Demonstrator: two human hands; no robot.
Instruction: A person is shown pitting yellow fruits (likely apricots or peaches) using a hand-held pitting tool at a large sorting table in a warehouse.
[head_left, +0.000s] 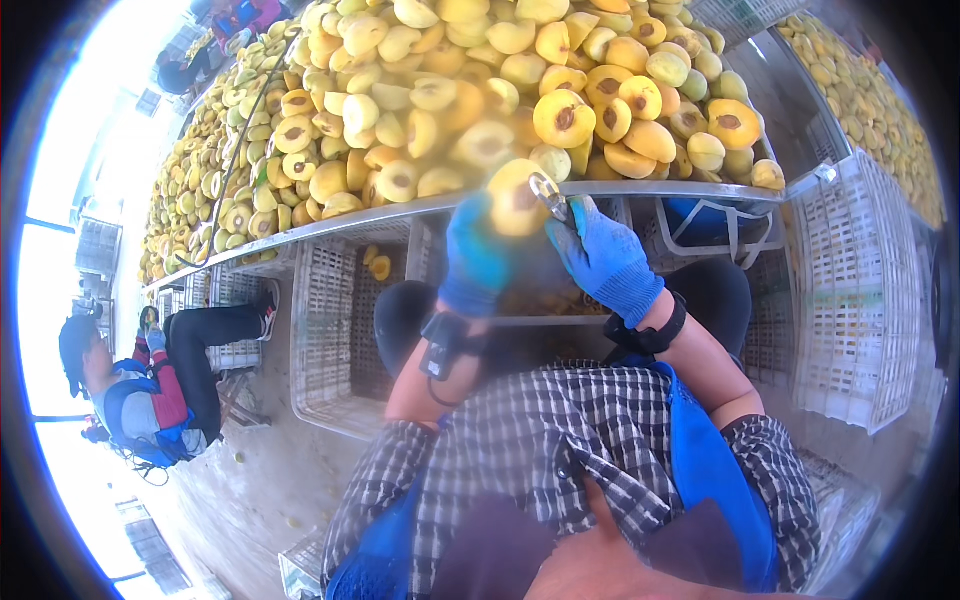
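My left hand (474, 251), in a blue knit glove, holds a yellow peach half (511, 206) with its cut face and brown centre turned up. A metal pitting tool with a looped head (546, 189) is in my right hand (611, 262), also gloved in blue. The loop overlaps the right side of the cut face; blur hides how deep it sits. Both hands are just before the metal rim (442, 204) of a table. A large heap of halved peaches (566, 118) lies on it, many with the brown centre showing.
A plastic crate (322, 405) with a few peach pieces (380, 266) stands left of my legs. Another crate (855, 300) is at the right. Under the rim sits a blue container (694, 221). A seated co-worker (161, 397) is at the far left.
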